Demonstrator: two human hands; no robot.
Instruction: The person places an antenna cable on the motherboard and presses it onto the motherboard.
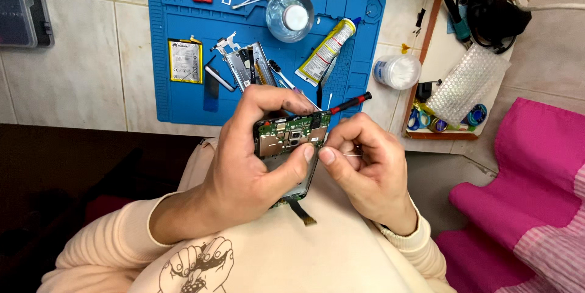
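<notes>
An opened phone is gripped in the left hand, fingers wrapped around it above the lap. A thin wire is pinched by the right hand beside it; a screwdriver is held too.

Pretty bright, even light from above, colours pop on the blue mat and pink cloth. Shadows are soft, just a thin one under the tools. Small glare spot on the glass jar and some sheen on the tabletop tiles. Lower left corner goes really dark. Wide lens bends the mat edges. Centre is sharp, the hands barely blurred.
</notes>
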